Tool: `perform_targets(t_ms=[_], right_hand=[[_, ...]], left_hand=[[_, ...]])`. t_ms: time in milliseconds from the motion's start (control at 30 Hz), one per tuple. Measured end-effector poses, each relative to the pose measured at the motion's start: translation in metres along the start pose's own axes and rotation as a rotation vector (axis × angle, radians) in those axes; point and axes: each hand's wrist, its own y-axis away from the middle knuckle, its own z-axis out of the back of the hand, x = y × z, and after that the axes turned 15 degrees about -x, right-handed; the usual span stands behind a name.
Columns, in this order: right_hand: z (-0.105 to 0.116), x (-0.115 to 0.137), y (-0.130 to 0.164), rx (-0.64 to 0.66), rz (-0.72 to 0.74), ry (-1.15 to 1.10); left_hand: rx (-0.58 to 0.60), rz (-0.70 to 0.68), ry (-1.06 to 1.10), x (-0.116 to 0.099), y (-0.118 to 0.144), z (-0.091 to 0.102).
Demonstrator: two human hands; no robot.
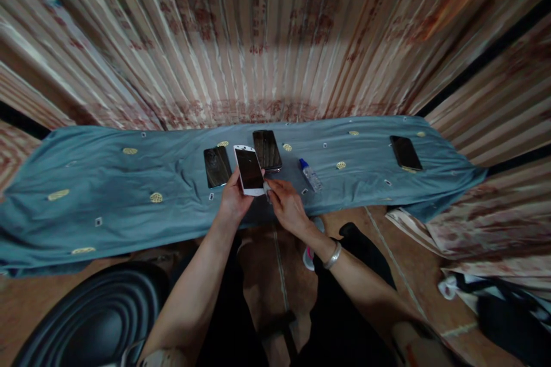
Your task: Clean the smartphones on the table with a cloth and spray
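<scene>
A white smartphone [249,171] with a dark screen is tilted up above the cloth-covered table, gripped in my left hand [235,199] by its lower left side. My right hand [285,202] is closed at the phone's lower right corner. Its fingers pinch a small pale thing [267,188], perhaps a cloth, mostly hidden by them. Just behind the white phone lie dark phones [267,150], seemingly stacked. Another dark phone [217,166] with a shiny face rests to the left. A small clear bottle [311,176] with a blue top lies to the right of my hands.
The long narrow table wears a wrinkled teal cloth [116,183] with yellow prints. A black phone [406,152] lies near its right end. Pleated curtains [258,40] hang behind and at the sides. A round black stool [94,321] stands at lower left.
</scene>
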Motion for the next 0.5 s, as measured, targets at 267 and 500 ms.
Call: perform_targets(t_ms=[267,500], right_hand=[[0.004,-0.001,-0.004,-0.009,0.149,0.011],[0.003,0.018,0.003,-0.036,0.199,-0.064]], left_hand=[[-0.007,0.021,0.006,0.001,0.006,-0.005],[0.009,0.013,0.037,0.004,0.008,-0.005]])
